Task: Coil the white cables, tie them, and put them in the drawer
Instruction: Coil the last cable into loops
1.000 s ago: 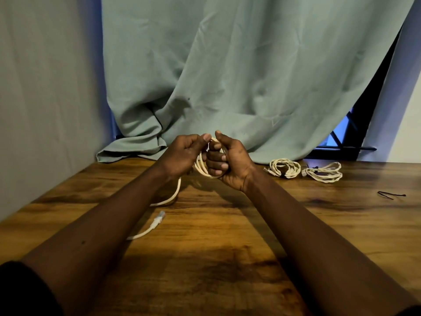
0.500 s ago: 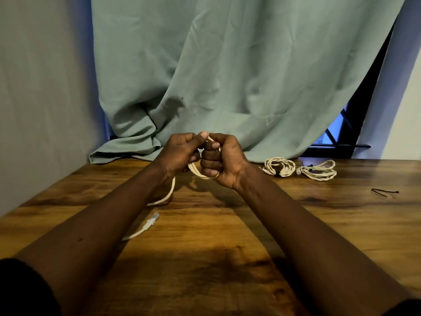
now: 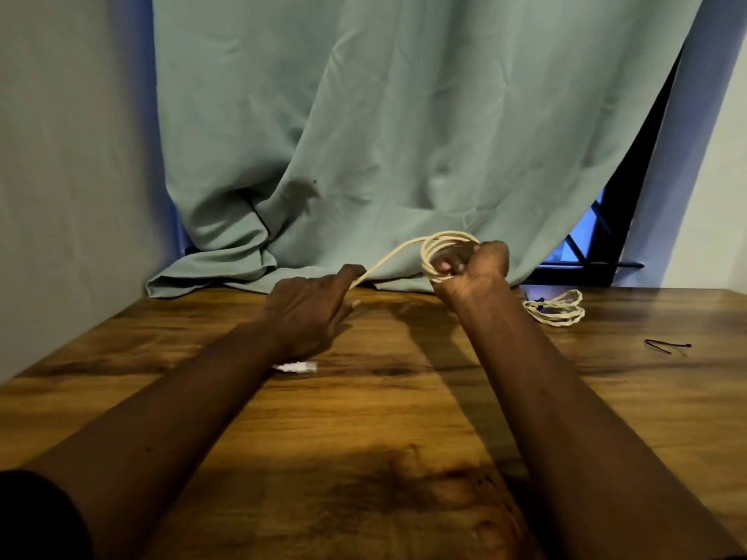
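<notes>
White cable (image 3: 438, 246) coil lifts clear of the bench (image 3: 404, 398) — hands have parted: right hand (image 3: 473, 266) clutches the loops, left hand (image 3: 311, 305) pinches the strand, drawing slack for another wrap — coiling unfinished.

My right hand (image 3: 473, 272) grips the white cable (image 3: 442, 246) by its coil; left of it and lower, my left hand (image 3: 311, 305) pinches its strand.

Curtain (image 3: 364, 135) hangs behind the table (image 3: 404, 418); a coiled cable (image 3: 556, 307) lies right of the right hand (image 3: 477, 268); a tie (image 3: 667, 346) farther right.
</notes>
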